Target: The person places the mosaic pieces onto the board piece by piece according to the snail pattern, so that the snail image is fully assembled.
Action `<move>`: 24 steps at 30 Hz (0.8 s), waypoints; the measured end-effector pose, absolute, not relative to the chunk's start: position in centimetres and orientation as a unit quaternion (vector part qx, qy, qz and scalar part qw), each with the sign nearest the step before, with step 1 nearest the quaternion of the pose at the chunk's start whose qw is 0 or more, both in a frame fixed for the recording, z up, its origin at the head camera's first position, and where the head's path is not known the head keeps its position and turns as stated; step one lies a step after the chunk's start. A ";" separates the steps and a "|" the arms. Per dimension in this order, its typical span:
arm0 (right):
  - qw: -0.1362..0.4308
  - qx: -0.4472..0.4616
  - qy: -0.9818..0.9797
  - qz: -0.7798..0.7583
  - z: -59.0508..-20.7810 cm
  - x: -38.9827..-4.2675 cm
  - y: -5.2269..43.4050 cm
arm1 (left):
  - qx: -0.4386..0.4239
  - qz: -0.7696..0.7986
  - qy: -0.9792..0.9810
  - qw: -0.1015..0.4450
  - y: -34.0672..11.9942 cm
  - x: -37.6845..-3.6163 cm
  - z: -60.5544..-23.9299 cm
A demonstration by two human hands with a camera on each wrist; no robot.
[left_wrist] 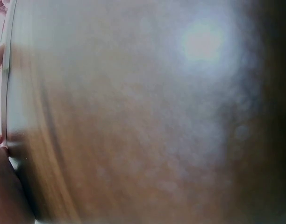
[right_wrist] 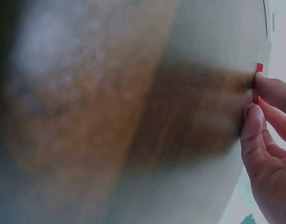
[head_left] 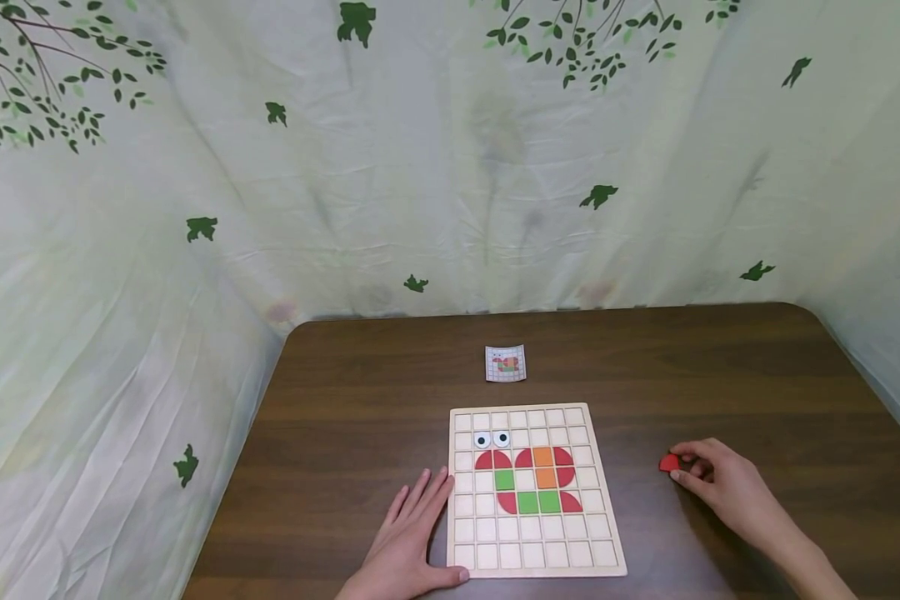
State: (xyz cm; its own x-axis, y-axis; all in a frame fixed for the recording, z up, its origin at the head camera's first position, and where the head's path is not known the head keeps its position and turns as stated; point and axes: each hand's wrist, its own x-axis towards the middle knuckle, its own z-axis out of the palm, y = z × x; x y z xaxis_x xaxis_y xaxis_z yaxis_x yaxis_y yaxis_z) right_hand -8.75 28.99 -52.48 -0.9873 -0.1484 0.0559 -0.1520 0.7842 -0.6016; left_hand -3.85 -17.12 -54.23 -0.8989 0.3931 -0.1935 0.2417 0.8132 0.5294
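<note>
Between thumb and fingers, my right hand (head_left: pixel 735 492) pinches a red tile with a curved edge (head_left: pixel 669 463), just above the table to the right of the board. In the right wrist view the red tile (right_wrist: pixel 259 68) shows edge-on at the fingertips. My left hand (head_left: pixel 412 542) lies with its fingers extended along the left edge of a pale gridded board (head_left: pixel 536 553), fingertips and thumb touching it. Several tiles lie on the grid: red quarter rounds (head_left: pixel 572 502), green squares (head_left: pixel 528 502), orange squares (head_left: pixel 543 457) and two eye tiles (head_left: pixel 501 439).
A small picture card (head_left: pixel 506 364) with a matching coloured pattern lies behind the board. The dark wooden table (head_left: pixel 375 375) ends at a leaf-printed cloth (head_left: pixel 450 167), which hangs behind and at both sides.
</note>
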 end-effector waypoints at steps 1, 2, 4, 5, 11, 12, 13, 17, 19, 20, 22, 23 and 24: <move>0.002 0.079 -0.945 0.319 -52.5 -8.8 29.0 | 0.169 0.254 0.941 0.148 -17.1 -3.8 -54.2; 0.000 0.077 -0.945 0.318 -52.4 -8.8 29.0 | 0.171 0.253 0.941 0.146 -17.1 -3.8 -54.2; -0.002 0.074 -0.946 0.316 -52.4 -8.9 28.9 | 0.170 0.255 0.941 0.147 -17.1 -3.8 -54.2; -0.005 0.071 -0.946 0.316 -52.3 -8.9 28.9 | 0.170 0.255 0.940 0.147 -17.1 -3.8 -54.2; -0.016 0.057 -0.942 0.330 -52.2 -9.0 28.5 | 0.166 0.254 0.940 0.155 -17.1 -3.9 -54.2; -0.015 0.058 -0.941 0.333 -52.3 -9.0 28.4 | 0.165 0.254 0.940 0.155 -17.1 -3.9 -54.2; -0.013 0.061 -0.940 0.336 -52.3 -9.1 28.4 | 0.166 0.254 0.940 0.155 -17.1 -3.9 -54.2; -0.010 0.064 -0.935 0.349 -52.2 -9.2 27.7 | 0.166 0.253 0.941 0.153 -17.1 -3.9 -54.2; -0.012 0.062 -0.932 0.356 -52.0 -9.3 27.2 | 0.169 0.252 0.941 0.150 -17.1 -3.9 -54.2; -0.013 0.061 -0.931 0.359 -52.0 -9.3 26.9 | 0.169 0.253 0.941 0.148 -17.1 -3.8 -54.2; -0.014 0.063 -0.929 0.364 -51.8 -9.3 26.2 | 0.172 0.252 0.941 0.143 -17.1 -3.8 -54.2; -0.015 0.065 -0.927 0.368 -51.8 -9.3 25.9 | 0.174 0.253 0.941 0.141 -17.1 -3.8 -54.2; -0.015 0.068 -0.925 0.373 -51.7 -9.3 25.5 | 0.176 0.252 0.941 0.138 -17.1 -3.8 -54.2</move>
